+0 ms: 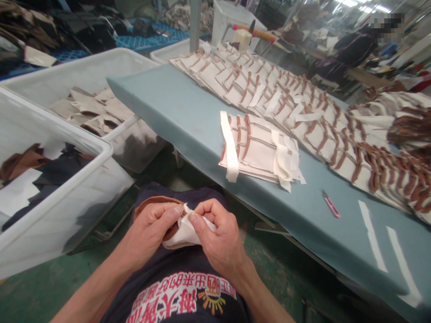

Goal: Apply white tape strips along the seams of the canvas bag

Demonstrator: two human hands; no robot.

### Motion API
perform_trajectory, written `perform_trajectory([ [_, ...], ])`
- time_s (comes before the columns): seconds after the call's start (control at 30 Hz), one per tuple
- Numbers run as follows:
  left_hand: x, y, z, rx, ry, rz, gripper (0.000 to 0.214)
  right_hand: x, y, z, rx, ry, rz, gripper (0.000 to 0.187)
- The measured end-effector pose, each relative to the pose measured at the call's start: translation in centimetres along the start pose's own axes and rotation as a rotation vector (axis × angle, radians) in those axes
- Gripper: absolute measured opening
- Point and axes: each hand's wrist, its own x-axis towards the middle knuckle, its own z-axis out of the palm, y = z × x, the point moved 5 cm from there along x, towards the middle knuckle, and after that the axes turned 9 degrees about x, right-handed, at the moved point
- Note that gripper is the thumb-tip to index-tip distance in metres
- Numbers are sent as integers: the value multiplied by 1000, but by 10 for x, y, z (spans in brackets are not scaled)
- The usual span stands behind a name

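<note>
Over my lap I hold a sewn piece (183, 234) with a white fabric side and a brown, leather-like side. My left hand (153, 222) pinches its upper edge, where the brown part curves behind my fingers. Close beside it, my right hand (218, 224) grips the white side, thumb on top. A small white tip pokes up between my two thumbs; I cannot make out whether it is a strip or part of the piece. On the table to the right lies a small stack of similar pieces (259, 146) with pale strips (229, 148) across it.
Long overlapping rows of white and brown pieces (286, 103) cover the far side of the blue-green table (148, 96). Pink-handled thread snips (330, 204) and two white strips (372, 235) lie nearer. White bins (111, 157) with fabric pieces stand at left.
</note>
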Motion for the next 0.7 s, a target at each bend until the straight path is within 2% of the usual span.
perform_trajectory([
  [0.7,-1,-3,-1,19,-6,2,53,4,6,4,-158,6,28,27],
])
